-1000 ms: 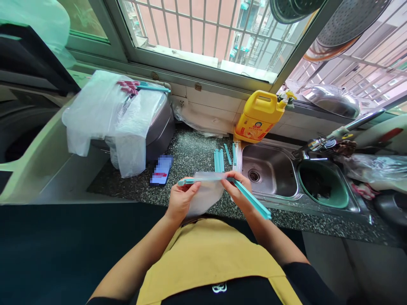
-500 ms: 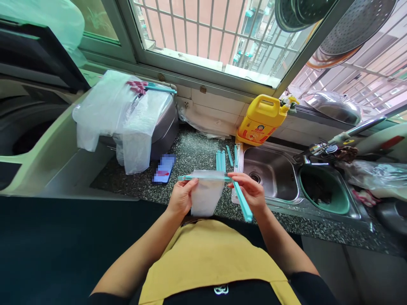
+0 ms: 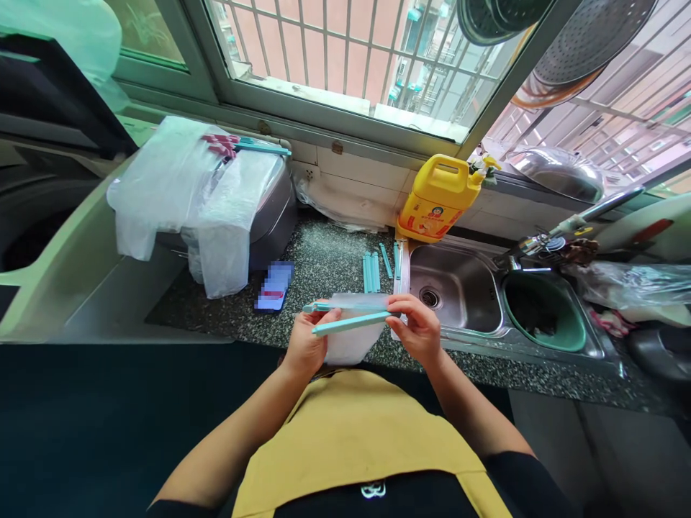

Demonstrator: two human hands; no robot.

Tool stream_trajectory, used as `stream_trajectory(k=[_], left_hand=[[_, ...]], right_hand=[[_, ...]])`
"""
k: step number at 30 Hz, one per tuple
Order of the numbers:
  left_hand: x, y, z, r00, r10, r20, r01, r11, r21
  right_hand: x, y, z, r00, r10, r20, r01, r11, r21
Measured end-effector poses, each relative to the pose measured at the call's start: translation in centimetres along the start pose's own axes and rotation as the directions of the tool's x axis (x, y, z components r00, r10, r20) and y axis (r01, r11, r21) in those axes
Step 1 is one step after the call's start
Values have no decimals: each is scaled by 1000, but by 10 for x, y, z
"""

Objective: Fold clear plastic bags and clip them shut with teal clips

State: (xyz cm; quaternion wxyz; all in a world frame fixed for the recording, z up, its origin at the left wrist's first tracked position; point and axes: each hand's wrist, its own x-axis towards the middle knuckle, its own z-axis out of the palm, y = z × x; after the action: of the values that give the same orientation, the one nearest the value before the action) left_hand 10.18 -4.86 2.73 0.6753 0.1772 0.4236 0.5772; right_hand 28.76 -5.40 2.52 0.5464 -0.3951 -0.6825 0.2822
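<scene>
A teal bag sealing clip [image 3: 350, 323] lies across a translucent white plastic bag [image 3: 350, 348], just above the counter's front edge. Its two long arms are joined at the right and spread apart at the left, one behind the bag's top and one in front. My left hand [image 3: 306, 339] is closed on the bag's left edge and the rear arm's end, thumb beside the front arm's tip. With thumb and fingers, my right hand [image 3: 419, 327] pinches the clip's joined end. More teal sealing clips [image 3: 371, 272] lie on the counter behind the bag.
A phone with a blurred screen [image 3: 275, 286] lies on the speckled counter [image 3: 329, 266]. Plastic bags [image 3: 224, 237] drape over a grey appliance [image 3: 275, 223] at left. A yellow jug [image 3: 436, 199] stands behind the steel sink [image 3: 458, 288]; a green basin [image 3: 544, 309] sits farther right.
The clip's front arm has swung leftward, from pointing down toward me to lying across the front of the bag. My right hand has turned with it, still at the joined end.
</scene>
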Motion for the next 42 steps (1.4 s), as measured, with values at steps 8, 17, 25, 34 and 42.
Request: stream_trajectory(k=[8, 17, 25, 34, 42], left_hand=[[-4, -10, -13, 994, 87, 69, -96, 985, 144], [-1, -14, -19, 965, 200, 169, -244, 923, 299], [-1, 3, -10, 951, 136, 277, -231, 910, 345], [1, -3, -17, 965, 151, 213, -226, 893, 390], [2, -6, -16, 973, 163, 161, -213, 900, 379]], right_hand=[[3, -3, 0, 922, 385, 42, -386, 907, 168], [7, -7, 3, 913, 408, -14, -402, 905, 137], [8, -4, 4, 926, 371, -70, -354, 917, 182], [5, -2, 4, 925, 364, -112, -353, 929, 111], [1, -2, 7, 910, 359, -209, -346, 933, 97]])
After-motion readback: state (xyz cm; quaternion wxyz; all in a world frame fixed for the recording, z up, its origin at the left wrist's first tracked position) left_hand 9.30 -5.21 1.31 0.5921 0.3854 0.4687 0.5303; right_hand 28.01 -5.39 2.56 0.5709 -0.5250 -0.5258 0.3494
